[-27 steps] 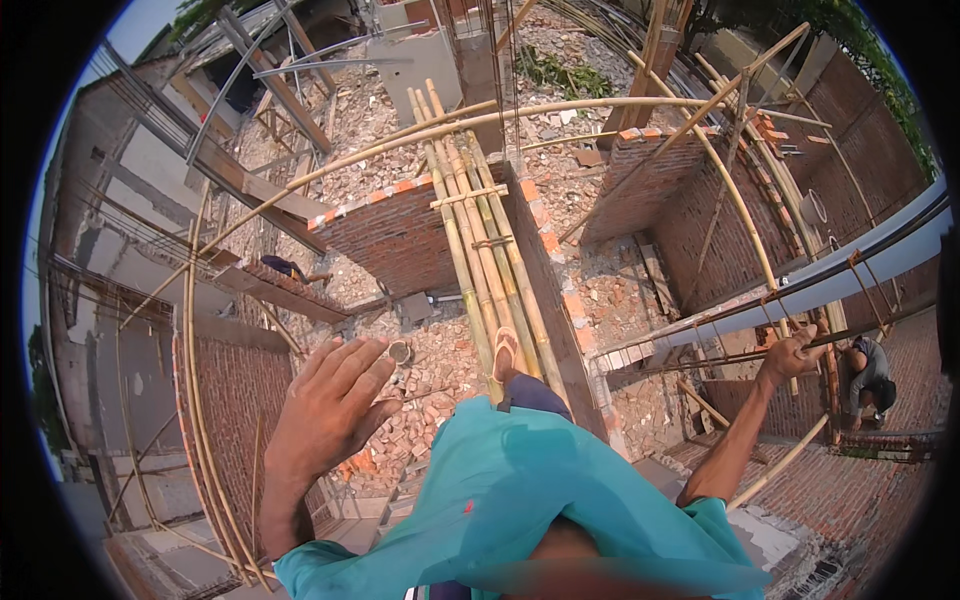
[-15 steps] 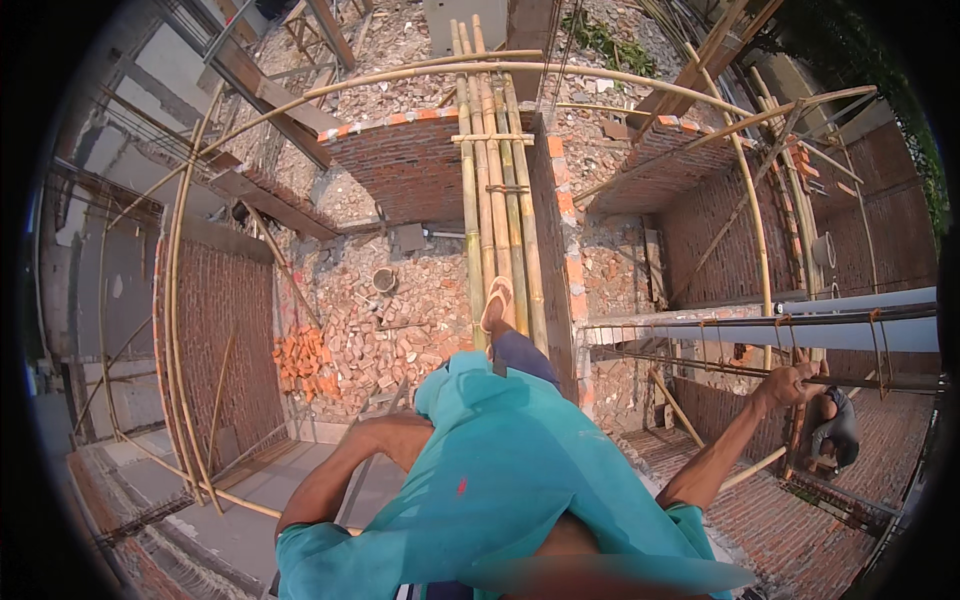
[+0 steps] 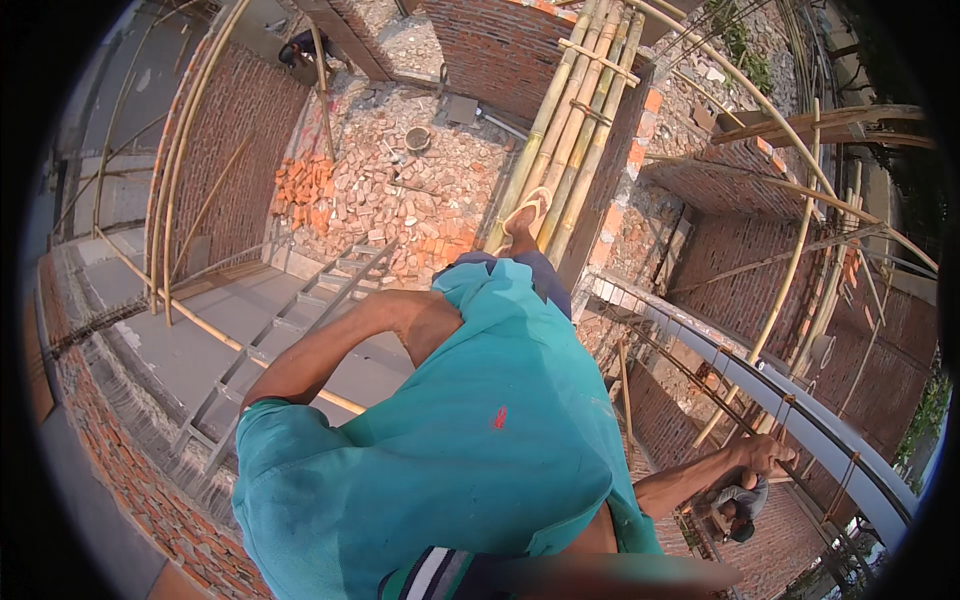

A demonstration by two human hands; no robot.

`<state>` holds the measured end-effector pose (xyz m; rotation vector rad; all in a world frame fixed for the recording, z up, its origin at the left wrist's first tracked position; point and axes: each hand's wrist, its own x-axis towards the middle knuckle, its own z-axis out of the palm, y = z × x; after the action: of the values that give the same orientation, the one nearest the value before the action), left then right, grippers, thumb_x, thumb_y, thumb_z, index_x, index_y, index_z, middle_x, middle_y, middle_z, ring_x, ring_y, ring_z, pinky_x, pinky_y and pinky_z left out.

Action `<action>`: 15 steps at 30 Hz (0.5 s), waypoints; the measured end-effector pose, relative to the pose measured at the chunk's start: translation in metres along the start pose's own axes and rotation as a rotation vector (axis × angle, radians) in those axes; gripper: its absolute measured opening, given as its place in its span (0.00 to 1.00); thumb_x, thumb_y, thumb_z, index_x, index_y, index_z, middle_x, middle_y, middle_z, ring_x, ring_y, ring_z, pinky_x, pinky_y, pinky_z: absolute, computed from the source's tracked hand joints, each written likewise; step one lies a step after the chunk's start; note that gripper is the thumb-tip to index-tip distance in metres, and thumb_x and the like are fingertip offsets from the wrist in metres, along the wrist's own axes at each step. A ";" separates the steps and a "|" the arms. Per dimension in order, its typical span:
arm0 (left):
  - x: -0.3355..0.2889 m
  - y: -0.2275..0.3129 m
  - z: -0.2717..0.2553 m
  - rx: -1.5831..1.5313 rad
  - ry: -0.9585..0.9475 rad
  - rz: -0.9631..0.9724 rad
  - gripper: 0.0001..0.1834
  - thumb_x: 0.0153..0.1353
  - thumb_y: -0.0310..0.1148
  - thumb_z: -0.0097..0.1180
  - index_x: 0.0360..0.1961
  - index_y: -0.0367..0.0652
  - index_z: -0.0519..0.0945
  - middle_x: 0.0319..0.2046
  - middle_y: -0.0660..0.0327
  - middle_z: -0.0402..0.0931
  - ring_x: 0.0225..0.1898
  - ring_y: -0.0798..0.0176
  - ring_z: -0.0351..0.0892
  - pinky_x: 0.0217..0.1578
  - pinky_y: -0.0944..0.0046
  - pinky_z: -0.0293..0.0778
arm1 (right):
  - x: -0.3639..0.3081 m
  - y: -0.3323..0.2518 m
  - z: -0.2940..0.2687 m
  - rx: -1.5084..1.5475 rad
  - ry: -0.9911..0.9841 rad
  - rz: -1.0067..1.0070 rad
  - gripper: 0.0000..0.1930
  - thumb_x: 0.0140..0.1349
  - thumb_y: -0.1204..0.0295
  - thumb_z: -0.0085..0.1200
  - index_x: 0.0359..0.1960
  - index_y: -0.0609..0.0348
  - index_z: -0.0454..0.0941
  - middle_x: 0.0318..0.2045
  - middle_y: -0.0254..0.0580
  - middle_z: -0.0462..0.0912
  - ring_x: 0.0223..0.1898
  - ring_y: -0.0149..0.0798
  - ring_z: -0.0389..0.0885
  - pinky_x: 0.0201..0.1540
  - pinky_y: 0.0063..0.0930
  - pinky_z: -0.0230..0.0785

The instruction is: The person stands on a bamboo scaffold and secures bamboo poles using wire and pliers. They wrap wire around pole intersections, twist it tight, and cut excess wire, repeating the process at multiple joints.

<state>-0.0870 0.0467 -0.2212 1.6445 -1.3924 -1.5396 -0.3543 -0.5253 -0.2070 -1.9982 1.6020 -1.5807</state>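
Observation:
My right hand (image 3: 768, 455) is closed around a thin dark steel reinforcing bar (image 3: 716, 402) at the lower right. Rust-coloured wire ties (image 3: 786, 405) join it to another dark bar running alongside. A long pale blue-white pipe or beam (image 3: 835, 425) lies just beyond. My left arm (image 3: 335, 345) is bent at the elbow, and its hand is hidden behind the teal shirt (image 3: 460, 400). One foot in a pale flip-flop (image 3: 530, 208) rests on the bundled bamboo poles (image 3: 575, 110), which have short crosspieces lashed over them.
Far below lie broken bricks (image 3: 390, 190), a bucket (image 3: 418, 138) and a stack of orange bricks (image 3: 303, 190). A metal ladder (image 3: 270, 340) leans at the left. Brick walls and bamboo poles surround me. One person (image 3: 308, 48) is at the upper left, another (image 3: 735, 505) below my right hand.
The view has turned, so the walkway slants and the pale pipe or beam runs diagonally. My right hand appears lower, still on the bar. The ladder and the person at the upper left show now.

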 end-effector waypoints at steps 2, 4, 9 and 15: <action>0.004 0.003 0.004 0.044 -0.097 -0.128 0.27 0.35 0.48 0.79 0.37 0.48 0.86 0.34 0.54 0.86 0.39 0.45 0.85 0.37 0.50 0.77 | -0.022 -0.003 0.003 0.017 -0.120 0.025 0.27 0.78 0.53 0.43 0.57 0.70 0.76 0.52 0.55 0.82 0.50 0.48 0.81 0.51 0.39 0.75; 0.003 0.005 0.012 -0.007 -0.006 -0.064 0.26 0.36 0.48 0.78 0.36 0.49 0.86 0.34 0.55 0.86 0.38 0.46 0.85 0.37 0.50 0.77 | -0.041 -0.003 0.006 0.039 -0.250 0.052 0.27 0.78 0.53 0.43 0.58 0.70 0.76 0.53 0.55 0.82 0.50 0.48 0.81 0.51 0.39 0.75; 0.002 0.010 0.039 -0.109 0.233 0.016 0.25 0.35 0.48 0.77 0.35 0.49 0.86 0.34 0.55 0.86 0.38 0.45 0.84 0.36 0.50 0.77 | -0.073 -0.010 0.018 0.051 -0.561 0.080 0.28 0.78 0.52 0.43 0.59 0.69 0.75 0.53 0.55 0.82 0.51 0.48 0.81 0.51 0.39 0.75; 0.011 0.016 0.070 -0.216 0.338 -0.026 0.25 0.32 0.47 0.77 0.33 0.48 0.87 0.34 0.53 0.86 0.38 0.43 0.84 0.37 0.50 0.77 | -0.104 -0.026 0.050 0.035 -0.814 0.066 0.28 0.78 0.51 0.43 0.60 0.68 0.74 0.54 0.54 0.81 0.52 0.48 0.81 0.51 0.40 0.75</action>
<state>-0.1591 0.0506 -0.2294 1.6962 -0.9959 -1.2994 -0.2878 -0.4579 -0.2773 -2.1175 1.2573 -0.5993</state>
